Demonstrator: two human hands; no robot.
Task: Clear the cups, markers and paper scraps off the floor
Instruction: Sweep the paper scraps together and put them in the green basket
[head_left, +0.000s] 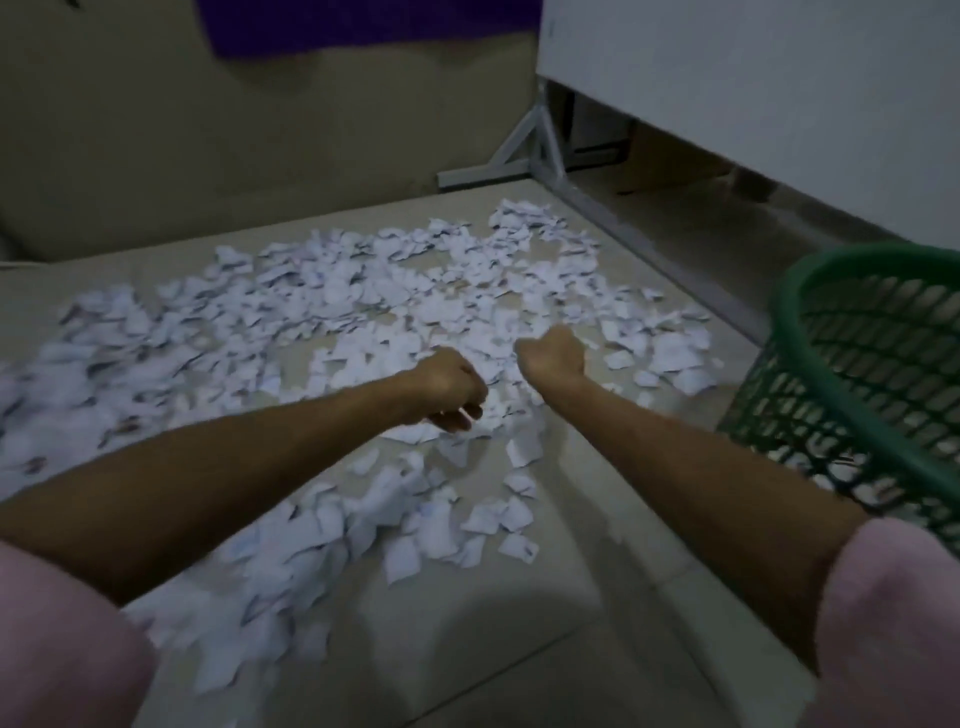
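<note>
Scraps (363, 312) spread over floor (597, 597), frame centre and left; no cups/markers seen. Step: gathering scraps. Left hand (449, 387) and right hand (553, 353) down among them, fingers curled; can't tell if holding any. Next: scoop handful, carry to basket (883, 364), right edge.

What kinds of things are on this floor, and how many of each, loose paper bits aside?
Green mesh basket: 1
Cups: 0 in view
Markers: 0 in view
Paper scraps: one wide scatter, too many to count
Hands: 2, the left hand and the right hand, both over the scraps
Total countable: 3
</note>
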